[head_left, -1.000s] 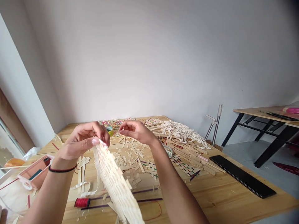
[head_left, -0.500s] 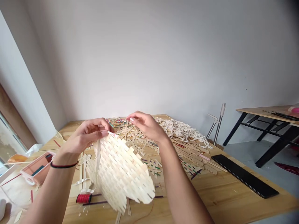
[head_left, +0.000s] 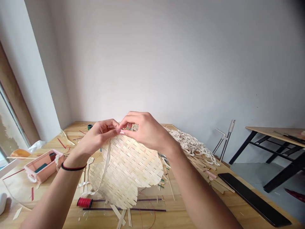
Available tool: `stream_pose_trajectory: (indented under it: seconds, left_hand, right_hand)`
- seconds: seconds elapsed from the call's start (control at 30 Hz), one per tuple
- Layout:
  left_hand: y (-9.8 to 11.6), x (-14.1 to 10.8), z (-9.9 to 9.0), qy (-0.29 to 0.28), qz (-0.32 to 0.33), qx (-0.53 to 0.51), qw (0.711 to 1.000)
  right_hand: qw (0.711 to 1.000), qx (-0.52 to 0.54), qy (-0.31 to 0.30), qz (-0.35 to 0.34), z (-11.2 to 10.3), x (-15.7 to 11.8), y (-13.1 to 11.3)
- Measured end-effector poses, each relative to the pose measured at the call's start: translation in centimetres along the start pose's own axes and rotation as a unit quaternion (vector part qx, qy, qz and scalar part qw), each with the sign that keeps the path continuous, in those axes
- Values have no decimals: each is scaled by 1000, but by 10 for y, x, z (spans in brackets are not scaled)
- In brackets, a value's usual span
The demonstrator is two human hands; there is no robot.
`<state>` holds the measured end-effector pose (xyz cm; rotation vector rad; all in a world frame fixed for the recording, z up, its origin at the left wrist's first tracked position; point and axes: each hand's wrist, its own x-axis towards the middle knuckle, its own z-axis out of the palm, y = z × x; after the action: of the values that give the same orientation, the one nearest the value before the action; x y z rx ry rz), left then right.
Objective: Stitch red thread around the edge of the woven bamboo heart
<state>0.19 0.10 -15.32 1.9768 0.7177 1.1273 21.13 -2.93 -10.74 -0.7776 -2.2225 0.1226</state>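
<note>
A pale piece of woven strips hangs over the table, its top edge pinched by my left hand. A narrow whitish ribbon runs down its left part. My right hand meets the left fingertips at the same top edge, thumb and fingers pinched together; whatever lies between them is too small to make out. Below the weave, a red thread spool lies on the table beside dark purple strips.
A pink basket with spools stands at left. Behind my right arm are a heap of white cord and loose strips. A long black object lies near the right edge. A second table stands farther right.
My right hand has moved left and down to my left hand, closing its fingers at the weave's top edge. The woven piece has turned to face the camera more, and the view has shifted slightly.
</note>
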Motion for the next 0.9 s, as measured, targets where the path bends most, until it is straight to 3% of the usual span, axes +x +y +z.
stream_pose_trajectory:
  seconds: [0.33,0.53,0.6,0.7,0.8,0.9]
  left_hand:
    - [-4,2,2,38,10,54,998]
    - [-8,4,2,79,2,98,992]
    - [-9,4,-1,92,-3,115,989]
    - [-11,4,-9,110,-4,106,988]
    - [-13,3,-18,114,-2,76,991]
    - [-13,2,-27,94,-17,54,994]
  right_hand:
    - [995,18,87,-53,20,0,5]
    - [977,176,120,-7,13,-9,-6]
    - [959,259,113,7,5,-17,-9]
    - [938,341,52,26,-5,-38,-5]
    - [925,371,-24,81,-13,-67,9]
    - [921,356,-24,156,-23,-98,31]
